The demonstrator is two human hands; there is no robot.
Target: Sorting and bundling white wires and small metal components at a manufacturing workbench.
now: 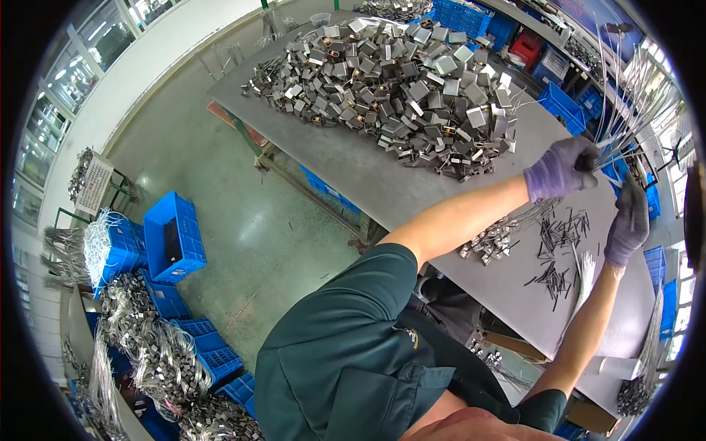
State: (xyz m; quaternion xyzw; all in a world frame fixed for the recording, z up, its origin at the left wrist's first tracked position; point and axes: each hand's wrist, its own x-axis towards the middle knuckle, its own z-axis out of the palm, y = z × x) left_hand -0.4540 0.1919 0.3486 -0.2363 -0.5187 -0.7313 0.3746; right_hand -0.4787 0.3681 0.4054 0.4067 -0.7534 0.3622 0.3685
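Note:
Both my hands wear purple-and-grey work gloves and are at the right side of a grey table (412,192). My left hand (562,167) is closed at the lower end of a spray of thin silvery wires (636,92). Close beside it, my right hand (629,223) has its fingers pressed together near the same wire ends; what they pinch is too small to make out. Below the hands lie scattered short dark rods (553,278), a sheaf of pale wires (586,275) and a small pile of shiny metal pieces (491,241).
A large heap of grey metal blocks (397,88) covers the table's far part. Blue crates (562,106) stand beyond it. At left, more blue crates (175,239) stand on the floor by piles of wired metal parts (158,353). A white cup (618,367) is at the lower right.

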